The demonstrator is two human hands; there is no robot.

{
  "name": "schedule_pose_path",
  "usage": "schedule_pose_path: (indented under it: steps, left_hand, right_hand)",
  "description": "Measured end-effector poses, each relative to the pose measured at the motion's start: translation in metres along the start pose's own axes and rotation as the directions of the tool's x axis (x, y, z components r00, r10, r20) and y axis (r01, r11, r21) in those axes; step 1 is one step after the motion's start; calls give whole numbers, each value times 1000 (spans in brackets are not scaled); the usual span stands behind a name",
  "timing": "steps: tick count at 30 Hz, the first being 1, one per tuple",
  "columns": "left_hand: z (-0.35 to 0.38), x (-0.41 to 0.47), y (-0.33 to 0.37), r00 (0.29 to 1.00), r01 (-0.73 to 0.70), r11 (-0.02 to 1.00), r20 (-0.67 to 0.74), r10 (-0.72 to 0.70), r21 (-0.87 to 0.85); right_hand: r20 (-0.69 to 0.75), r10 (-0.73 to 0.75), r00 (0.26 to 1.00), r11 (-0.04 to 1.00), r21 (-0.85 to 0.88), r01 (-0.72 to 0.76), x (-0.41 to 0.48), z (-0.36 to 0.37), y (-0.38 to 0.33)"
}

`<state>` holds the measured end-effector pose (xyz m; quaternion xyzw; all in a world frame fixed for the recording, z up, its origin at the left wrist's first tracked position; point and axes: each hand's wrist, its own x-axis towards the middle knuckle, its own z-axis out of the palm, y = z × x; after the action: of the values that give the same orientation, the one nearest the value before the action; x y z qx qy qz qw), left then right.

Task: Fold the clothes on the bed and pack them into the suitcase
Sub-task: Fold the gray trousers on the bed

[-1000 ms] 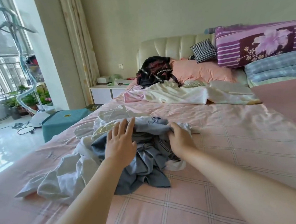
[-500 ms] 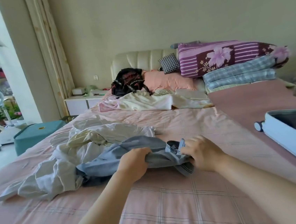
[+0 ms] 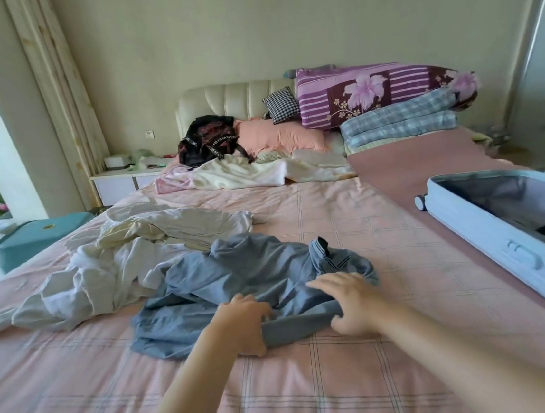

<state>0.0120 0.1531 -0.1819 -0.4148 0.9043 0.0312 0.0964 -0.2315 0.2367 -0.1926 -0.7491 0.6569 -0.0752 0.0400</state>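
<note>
- The blue shirt [image 3: 255, 275] lies crumpled on the bed [image 3: 317, 386], near the middle, with its striped collar standing up at the far right side.
- The left hand [image 3: 243, 323] grips the near hem of the shirt, fingers curled over the cloth and thumb beneath it.
- The right hand [image 3: 352, 305] is just right of the left, fingers spread on top of the cloth and thumb tucked under the hem, so the edge is pinched between them; the fingers are blurred.
- The hem stretches between the two hands.
- A heap of white clothes [image 3: 103, 274] sits left of the shirt and touches it.
- The suitcase [image 3: 490, 244], pale blue, lies open on the right side of the bed, well apart from the shirt, with something dark inside at its near end.
- At the far end, by the headboard [image 3: 236, 99], are a black bag [image 3: 207, 139], a pink pillow [image 3: 277, 135] and folded quilts [image 3: 388, 106].
- A teal box [image 3: 32, 238] stands on the floor at the left.
</note>
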Motion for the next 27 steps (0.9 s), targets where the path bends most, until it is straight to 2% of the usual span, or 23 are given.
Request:
schedule_pose_path:
  steps: [3,7,10,12,14,16,18,19,21,22,24,26,27]
  left_hand:
    - [5,-8,-11,998,42,991,-39,-47,-128]
    - [-4,-17,-2,997,-12,987,-82,-1,-161]
    - [-12,-25,22,990,-107,954,58,128,-281]
    - [-15,-28,40,951,-137,886,192,243,-442]
    - [-19,-32,50,909,-32,783,308,282,-622]
    - [-13,-18,67,894,16,725,335,298,-688]
    - [-14,-12,64,951,-18,731,215,224,-682]
    - [-15,-9,61,979,-52,766,119,166,-641]
    - [-20,-4,56,996,-86,838,-74,55,-539]
    - [-21,1,56,991,-91,859,-135,26,-503]
    - [-23,9,64,982,-101,881,-189,13,-462]
    - [-22,24,73,977,-121,910,-209,39,-397]
    - [-20,33,75,976,-115,935,-215,43,-336]
  right_hand:
    - [-2,-70,998,998,9,70,0,21,-15]
    - [-59,-32,998,996,-83,27,1,13,-14]
    - [-1,93,996,991,-96,-93,3,-9,-10]
    - [151,183,971,981,-100,-169,-3,-23,-2]
    - [300,241,923,968,-2,-252,-12,-30,2]
    - [309,279,909,909,219,-354,-29,-25,26]
    - [108,356,928,837,404,-368,-28,-20,37]
    - [-12,401,916,834,419,-360,-25,-18,40]
    - [-170,445,879,870,317,-379,-15,-12,39]
    - [-175,487,856,860,268,-434,-11,-9,37]
    - [-59,609,791,776,248,-579,-1,-4,36]
    - [18,655,756,726,263,-635,5,-1,39]
    - [9,650,760,733,258,-630,6,-1,41]
